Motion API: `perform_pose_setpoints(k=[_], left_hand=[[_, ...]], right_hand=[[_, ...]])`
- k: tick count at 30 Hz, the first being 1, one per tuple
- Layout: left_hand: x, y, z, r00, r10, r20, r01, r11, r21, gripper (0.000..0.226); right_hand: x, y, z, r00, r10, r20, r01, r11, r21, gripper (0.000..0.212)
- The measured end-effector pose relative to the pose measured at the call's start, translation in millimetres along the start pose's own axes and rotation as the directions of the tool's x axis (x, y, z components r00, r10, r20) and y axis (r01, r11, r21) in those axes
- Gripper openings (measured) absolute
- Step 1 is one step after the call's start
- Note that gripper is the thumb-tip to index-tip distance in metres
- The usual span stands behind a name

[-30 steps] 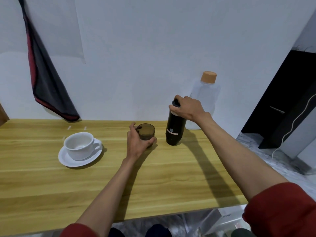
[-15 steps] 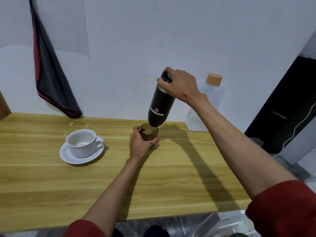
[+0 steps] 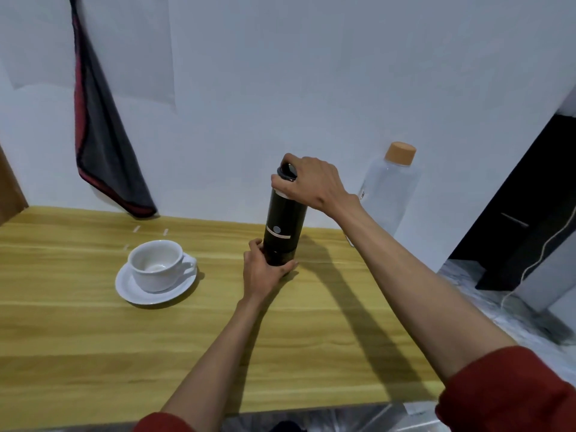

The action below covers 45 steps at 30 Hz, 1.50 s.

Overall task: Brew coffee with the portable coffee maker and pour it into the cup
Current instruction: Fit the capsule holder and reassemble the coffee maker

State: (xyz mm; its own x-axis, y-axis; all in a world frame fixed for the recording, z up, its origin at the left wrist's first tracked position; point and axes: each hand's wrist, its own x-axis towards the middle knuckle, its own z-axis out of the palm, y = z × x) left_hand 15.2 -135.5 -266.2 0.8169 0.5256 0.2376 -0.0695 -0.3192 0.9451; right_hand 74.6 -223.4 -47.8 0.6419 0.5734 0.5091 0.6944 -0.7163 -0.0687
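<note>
The black portable coffee maker [image 3: 284,226] stands upright on top of the small dark cup [image 3: 277,260], which is mostly hidden under it. My left hand [image 3: 265,269] grips that dark cup at the base, on the wooden table [image 3: 93,338]. My right hand [image 3: 308,182] grips the coffee maker's top around its lid. A white cup [image 3: 156,263] sits empty on a white saucer [image 3: 152,291] to the left of my left hand.
A clear water bottle with a tan cap [image 3: 389,194] stands against the wall behind my right forearm. A dark cloth with red trim [image 3: 103,135] hangs on the wall at the back left. The table's right edge drops to a marble floor [image 3: 498,307].
My right hand lifted the coffee maker from the table beside the dark cup, carried it left and set it down upright onto that cup. My left hand kept holding the cup.
</note>
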Motion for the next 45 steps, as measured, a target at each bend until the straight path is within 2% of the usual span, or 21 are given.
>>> perform_pose_setpoints(k=[4, 10, 19, 23, 25, 28, 34, 38, 42, 45], left_hand=[[-2, -1, -1, 1.0, -0.011, -0.001, 0.011, 1.0, 0.002, 0.094], [-2, 0, -2, 0.999, 0.031, 0.017, -0.031, 0.999, 0.024, 0.07], [-3, 2, -2, 0.999, 0.03, 0.012, -0.031, 0.998, 0.05, 0.066], [-4, 2, -2, 0.999, 0.033, 0.015, -0.034, 0.998, 0.05, 0.066], [-4, 2, -3, 0.999, 0.029, 0.02, -0.03, 0.999, 0.045, 0.064], [-4, 2, -4, 0.999, 0.019, 0.028, -0.019, 1.0, 0.022, 0.064], [-2, 1, -6, 0.999, 0.009, 0.053, -0.008, 1.0, -0.021, 0.068], [-1, 0, -7, 0.998, 0.003, 0.07, 0.0, 0.999, -0.045, 0.07], [1, -1, -7, 0.997, -0.005, 0.083, 0.01, 0.998, -0.058, 0.071], [0, -2, -7, 0.997, 0.008, 0.078, -0.004, 0.998, -0.056, 0.069]], right_hand=[[1, 2, 1, 1.0, 0.002, 0.027, -0.002, 1.0, 0.01, 0.035], [7, -2, -2, 0.994, -0.014, 0.107, 0.014, 1.0, 0.007, 0.036], [12, -23, 3, 0.98, 0.187, 0.073, -0.167, 0.961, -0.219, 0.044], [12, -26, 3, 0.966, 0.245, 0.084, -0.217, 0.942, -0.258, 0.05], [11, -23, 0, 0.971, 0.213, 0.111, -0.187, 0.96, -0.207, 0.045], [9, -14, -8, 0.974, 0.139, 0.177, -0.133, 0.99, -0.043, 0.036], [10, -5, -14, 0.972, -0.008, 0.236, -0.013, 0.996, 0.089, 0.028], [10, -3, -15, 0.952, -0.071, 0.297, 0.012, 0.981, 0.196, 0.031], [10, -2, -15, 0.953, -0.072, 0.293, 0.005, 0.975, 0.224, 0.044], [10, -1, -10, 0.954, -0.051, 0.295, -0.002, 0.985, 0.174, 0.039]])
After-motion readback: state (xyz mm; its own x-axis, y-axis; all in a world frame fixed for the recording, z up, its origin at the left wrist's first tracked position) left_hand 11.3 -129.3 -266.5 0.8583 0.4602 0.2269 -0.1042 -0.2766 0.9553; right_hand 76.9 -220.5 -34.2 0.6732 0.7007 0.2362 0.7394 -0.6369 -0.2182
